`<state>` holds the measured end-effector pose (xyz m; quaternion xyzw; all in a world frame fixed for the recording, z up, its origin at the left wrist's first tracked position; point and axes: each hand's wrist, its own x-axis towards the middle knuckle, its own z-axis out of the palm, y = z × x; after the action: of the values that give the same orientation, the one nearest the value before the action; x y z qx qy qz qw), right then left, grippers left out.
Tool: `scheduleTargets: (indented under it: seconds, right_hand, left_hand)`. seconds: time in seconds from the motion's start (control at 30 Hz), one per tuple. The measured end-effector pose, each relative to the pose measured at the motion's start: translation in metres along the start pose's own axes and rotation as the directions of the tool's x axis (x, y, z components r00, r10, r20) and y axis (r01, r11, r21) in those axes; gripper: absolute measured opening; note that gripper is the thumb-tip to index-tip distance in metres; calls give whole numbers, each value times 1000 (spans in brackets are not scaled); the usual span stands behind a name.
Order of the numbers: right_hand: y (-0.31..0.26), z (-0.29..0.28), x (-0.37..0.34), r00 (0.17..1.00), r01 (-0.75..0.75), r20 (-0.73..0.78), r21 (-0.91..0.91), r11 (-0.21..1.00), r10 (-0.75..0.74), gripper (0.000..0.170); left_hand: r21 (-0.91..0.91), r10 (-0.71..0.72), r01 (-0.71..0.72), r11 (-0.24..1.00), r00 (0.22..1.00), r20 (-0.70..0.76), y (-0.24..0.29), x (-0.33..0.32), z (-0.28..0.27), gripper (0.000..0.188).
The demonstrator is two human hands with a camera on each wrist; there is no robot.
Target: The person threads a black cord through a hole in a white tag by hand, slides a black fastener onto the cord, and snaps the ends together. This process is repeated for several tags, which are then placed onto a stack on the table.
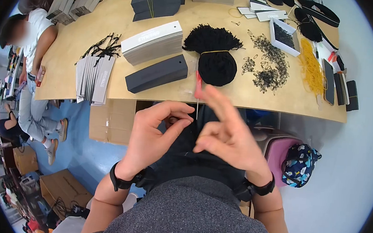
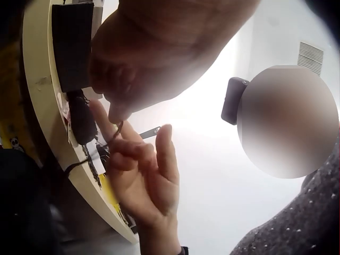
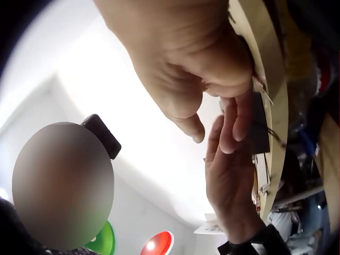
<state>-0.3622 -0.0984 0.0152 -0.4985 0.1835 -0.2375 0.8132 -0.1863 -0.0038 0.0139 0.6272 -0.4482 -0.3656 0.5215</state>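
In the head view my left hand (image 1: 155, 127) is held in front of the table edge, thumb and index finger pinching the end of a thin dark cord (image 2: 114, 139). The cord trails from those fingertips in the left wrist view. Facing it, my right hand (image 1: 231, 137) is blurred, its index finger stretched out, other fingers bent and thumb standing apart, with nothing gripped. Just beyond the hands, a red-handled tool (image 1: 198, 84) with a thin metal shaft juts over the table edge. Behind it lies a bundle of black cords (image 1: 216, 68) tied with a yellow band.
On the table (image 1: 153, 95) are a stack of white tags (image 1: 152, 43), a stack of dark tags (image 1: 157, 74), strung tags (image 1: 95, 78), scattered small black pins (image 1: 269, 64), a white box (image 1: 284, 36), yellow bands (image 1: 311, 67) and a phone (image 1: 328, 81). Another person (image 1: 39, 39) sits at the left.
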Motion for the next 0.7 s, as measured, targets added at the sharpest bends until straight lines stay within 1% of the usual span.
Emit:
scheduleTargets:
  seconds: [0.03, 0.1, 0.13, 0.17, 0.2, 0.23, 0.27, 0.33, 0.37, 0.4, 0.47, 0.5, 0.57, 0.6, 0.63, 0.67, 0.7]
  right_hand:
    - [5, 4, 4, 1000, 4, 0, 1, 1000, -4, 67]
    - [12, 7, 13, 984, -173, 39, 46, 984, 171, 52]
    - [10, 5, 15, 985, -170, 46, 45, 984, 168, 52]
    - [8, -1, 15, 974, -219, 33, -119, 968, 224, 41]
    - [6, -5, 16, 961, -263, 11, -281, 923, 277, 32]
    - [3, -4, 14, 967, -253, -40, -303, 919, 253, 18]
    - [3, -6, 13, 967, -250, -34, -302, 920, 252, 18]
    - [4, -11, 10, 967, -255, -113, -351, 901, 230, 16]
    - [5, -12, 8, 967, -251, -124, -355, 901, 220, 15]
    - [5, -12, 5, 967, -252, -121, -356, 900, 223, 15]
    - [5, -11, 2, 972, -226, -147, -343, 912, 185, 15]
    - [5, -12, 1, 973, -222, -142, -346, 911, 183, 15]
    - [6, -13, -3, 971, -233, -133, -366, 901, 197, 14]
    - [7, -14, -5, 972, -230, -134, -367, 901, 194, 14]
    - [10, -15, -7, 975, -218, -126, -388, 896, 183, 14]
    - [11, -15, -9, 978, -207, -118, -408, 889, 174, 14]
    - [11, -14, -10, 979, -200, -128, -402, 894, 161, 13]
  left_hand:
    - [0, 31, -31, 1000, 999, 10, 0, 0, 1, 21]
    - [5, 66, -66, 998, 998, 17, -1, 1, 2, 22]
    - [9, 88, -89, 996, 996, 6, -1, 1, 2, 24]
    - [14, 109, -109, 994, 994, -6, -1, 1, 1, 25]
    - [19, 110, -110, 994, 994, -14, 1, 2, -1, 25]
    - [114, 146, -146, 983, 989, 9, 6, 4, -4, 26]
    - [206, 179, -183, 961, 983, 38, 12, 7, -6, 28]
    - [286, 286, -269, 920, 958, -19, 15, 21, -15, 32]
    - [431, 408, -356, 829, 912, -31, 14, 35, -23, 32]
    - [566, 522, -419, 710, 852, -24, 13, 50, -31, 33]
    - [799, 623, -376, 469, 782, 2, 18, 83, -48, 32]
    - [801, 626, -374, 468, 780, -1, 14, 100, -56, 32]
    - [879, 635, -292, 378, 772, -17, 2, 128, -68, 31]
    - [879, 638, -294, 377, 770, -16, 4, 136, -73, 31]
    - [830, 453, -232, 507, 891, -28, 6, 143, -78, 32]
    - [775, 246, -141, 616, 969, -19, 7, 146, -80, 32]
    - [774, 246, -144, 616, 969, -15, 8, 146, -80, 32]
